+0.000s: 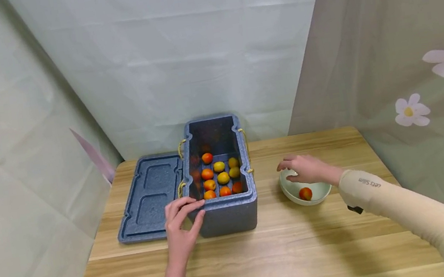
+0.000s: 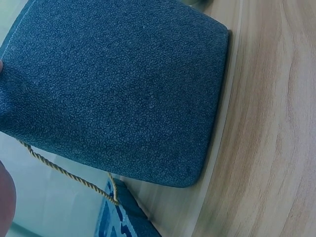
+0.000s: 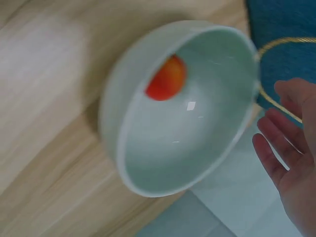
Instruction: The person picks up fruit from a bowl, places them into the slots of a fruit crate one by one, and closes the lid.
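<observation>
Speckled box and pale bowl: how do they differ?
The speckled box is dark blue-grey and rectangular; the pale bowl is light green and round. The box has yellow rope handles; the bowl shows none. The box holds several fruits; the bowl, one orange-red fruit. Both stand open on the wooden table.

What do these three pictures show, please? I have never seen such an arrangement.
There is no machine: a person works with a bare left hand and right hand. The wide picture comes from a head-worn camera; the other two come from cameras on the left and right wrists. On a brown wooden table stands an open, rectangular, speckled blue-grey box with round red, orange and yellow fruits inside. A flat blue-grey lid lies left of it; a glossy, round, pale green bowl with one red-orange fruit stands right of it. The left hand touches the box's near left corner; the right hand is by the bowl, holding nothing.
</observation>
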`<move>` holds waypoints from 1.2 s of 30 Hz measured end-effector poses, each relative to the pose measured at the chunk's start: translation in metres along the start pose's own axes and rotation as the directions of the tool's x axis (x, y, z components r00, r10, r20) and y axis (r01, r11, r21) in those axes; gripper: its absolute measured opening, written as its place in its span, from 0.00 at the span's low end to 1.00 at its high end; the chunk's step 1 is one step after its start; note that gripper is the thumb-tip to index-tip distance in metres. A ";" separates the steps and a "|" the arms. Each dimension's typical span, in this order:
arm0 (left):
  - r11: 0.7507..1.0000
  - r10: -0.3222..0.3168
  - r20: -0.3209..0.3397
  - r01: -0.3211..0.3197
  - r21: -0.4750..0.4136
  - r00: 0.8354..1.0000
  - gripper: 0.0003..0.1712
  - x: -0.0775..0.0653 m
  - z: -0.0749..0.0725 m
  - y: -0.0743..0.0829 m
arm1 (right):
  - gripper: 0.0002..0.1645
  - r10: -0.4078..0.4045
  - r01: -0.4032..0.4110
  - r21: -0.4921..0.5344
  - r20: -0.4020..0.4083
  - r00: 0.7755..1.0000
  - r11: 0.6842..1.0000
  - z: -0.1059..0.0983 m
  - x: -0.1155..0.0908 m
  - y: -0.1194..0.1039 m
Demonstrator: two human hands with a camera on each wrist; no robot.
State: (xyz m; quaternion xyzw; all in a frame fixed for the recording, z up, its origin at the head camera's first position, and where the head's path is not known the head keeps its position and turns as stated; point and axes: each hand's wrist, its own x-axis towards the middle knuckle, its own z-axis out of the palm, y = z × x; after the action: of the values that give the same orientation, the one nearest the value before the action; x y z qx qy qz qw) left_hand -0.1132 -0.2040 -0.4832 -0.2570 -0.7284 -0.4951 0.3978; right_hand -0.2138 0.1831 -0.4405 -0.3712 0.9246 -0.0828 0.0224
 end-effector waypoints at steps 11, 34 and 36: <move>1.000 -0.009 0.002 0.009 0.004 1.000 0.19 0.003 -0.001 0.002 | 0.20 -0.042 0.046 -0.009 0.226 0.973 0.999 0.016 -0.013 0.013; 1.000 0.002 0.005 -0.002 0.021 1.000 0.18 -0.001 0.000 -0.001 | 0.31 -0.045 0.042 0.017 0.516 0.855 0.999 0.025 0.005 0.032; 1.000 0.003 0.005 -0.003 0.021 1.000 0.18 -0.001 0.000 -0.001 | 0.32 -0.032 0.035 0.005 0.529 0.848 0.999 0.024 0.004 0.034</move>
State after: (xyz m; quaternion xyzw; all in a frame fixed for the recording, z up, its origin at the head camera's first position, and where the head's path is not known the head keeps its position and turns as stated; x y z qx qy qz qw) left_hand -0.1132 -0.2047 -0.4849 -0.2551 -0.7343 -0.4861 0.3994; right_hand -0.2371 0.2011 -0.4699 -0.3958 0.8762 0.0245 0.2738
